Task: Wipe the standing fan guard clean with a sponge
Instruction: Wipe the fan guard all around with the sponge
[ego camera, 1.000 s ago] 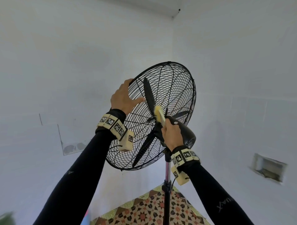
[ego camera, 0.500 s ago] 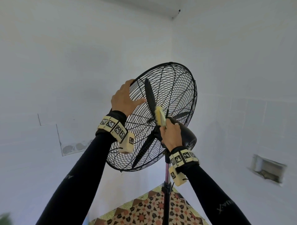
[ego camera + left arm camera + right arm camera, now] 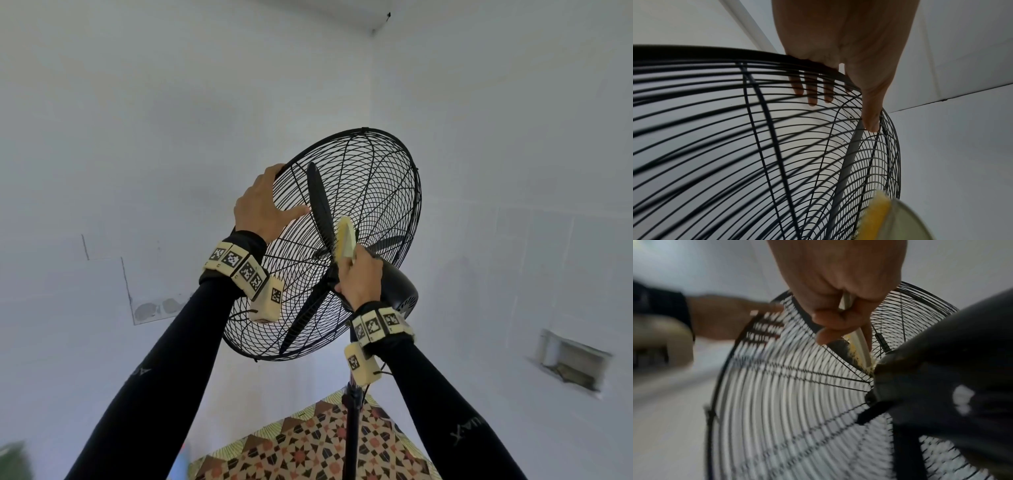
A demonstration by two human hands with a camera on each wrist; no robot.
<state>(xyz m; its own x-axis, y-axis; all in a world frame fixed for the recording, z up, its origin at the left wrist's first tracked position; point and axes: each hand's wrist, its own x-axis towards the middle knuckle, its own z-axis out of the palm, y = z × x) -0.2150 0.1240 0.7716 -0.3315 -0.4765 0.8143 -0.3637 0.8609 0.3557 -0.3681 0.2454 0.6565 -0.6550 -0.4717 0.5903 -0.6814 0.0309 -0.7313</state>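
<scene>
At centre frame, the left hand [image 3: 262, 205] hooks its fingers over the upper-left rim of the black fan guard [image 3: 387, 192], thumb on the wires. The right hand [image 3: 359, 277] pinches the yellow sponge [image 3: 346, 241] against the guard's rear wires, just above the motor housing [image 3: 399, 287].

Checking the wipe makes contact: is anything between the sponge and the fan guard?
Nothing visible. The right hand holds the sponge directly against the rear wires of the fan guard beside the motor housing.

Sponge [image 3: 346, 241] on fan guard [image 3: 387, 192]
</scene>
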